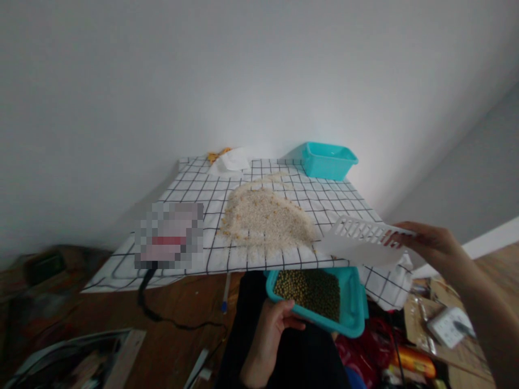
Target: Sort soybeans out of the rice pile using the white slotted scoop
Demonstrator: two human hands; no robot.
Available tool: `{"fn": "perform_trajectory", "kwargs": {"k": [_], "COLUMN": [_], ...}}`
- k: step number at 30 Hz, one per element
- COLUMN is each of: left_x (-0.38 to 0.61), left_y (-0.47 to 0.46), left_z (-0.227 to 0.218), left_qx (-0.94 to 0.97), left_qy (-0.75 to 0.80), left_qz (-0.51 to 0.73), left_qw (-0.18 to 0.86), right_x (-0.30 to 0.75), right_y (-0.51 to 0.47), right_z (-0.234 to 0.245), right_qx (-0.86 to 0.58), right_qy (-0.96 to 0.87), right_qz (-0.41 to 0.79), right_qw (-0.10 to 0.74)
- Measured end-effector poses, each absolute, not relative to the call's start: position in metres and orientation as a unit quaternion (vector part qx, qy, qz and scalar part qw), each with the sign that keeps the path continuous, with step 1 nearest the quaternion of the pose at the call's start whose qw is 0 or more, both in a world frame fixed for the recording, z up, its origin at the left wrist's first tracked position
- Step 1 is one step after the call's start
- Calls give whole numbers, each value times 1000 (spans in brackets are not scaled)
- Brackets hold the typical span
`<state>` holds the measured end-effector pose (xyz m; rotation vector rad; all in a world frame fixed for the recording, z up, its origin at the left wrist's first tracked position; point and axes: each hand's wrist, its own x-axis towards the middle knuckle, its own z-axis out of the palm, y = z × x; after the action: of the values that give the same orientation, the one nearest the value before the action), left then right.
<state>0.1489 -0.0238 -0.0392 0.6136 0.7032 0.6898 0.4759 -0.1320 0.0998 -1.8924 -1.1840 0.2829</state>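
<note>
Below the table's front edge, my left hand (279, 319) grips the near rim of a teal plastic bin (352, 302). Inside the bin lie yellowish beans (290, 286) on the left and dark green beans (322, 294) beside them. My right hand (425, 237) is closed on the right end of a white slotted plastic board (357, 243), its fingers partly seen through the slots. The board is held low over the right front of the table, near a spread pile of pale grain (267, 216) dotted with yellow bits.
A checked cloth (206, 189) covers the table. A second teal bin (330, 162) stands at the back right, white paper (233, 162) at the back left. A blurred-out device (170, 235) with a black cable lies at left. Boxes and a power strip (450, 327) are on the floor.
</note>
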Motion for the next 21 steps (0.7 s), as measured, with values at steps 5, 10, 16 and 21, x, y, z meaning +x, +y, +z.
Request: {"fn": "perform_trajectory", "kwargs": {"k": [5, 10, 16, 21], "left_x": [149, 147, 114, 87], "left_y": [-24, -29, -35, -32], "left_z": [-38, -27, -16, -7], "left_qx": [281, 277, 290, 277], "left_qy": [348, 353, 404, 455], "left_qz": [330, 351, 382, 407], "left_qw": [831, 822, 779, 742], "right_x": [464, 457, 445, 442], "right_y": [-146, -140, -104, -66], "right_z": [102, 110, 102, 98], "right_qx": [-747, -738, -731, -731], "right_qy": [-468, -448, -460, -440], "right_qz": [180, 150, 79, -6], "right_qw": [436, 481, 497, 521]}}
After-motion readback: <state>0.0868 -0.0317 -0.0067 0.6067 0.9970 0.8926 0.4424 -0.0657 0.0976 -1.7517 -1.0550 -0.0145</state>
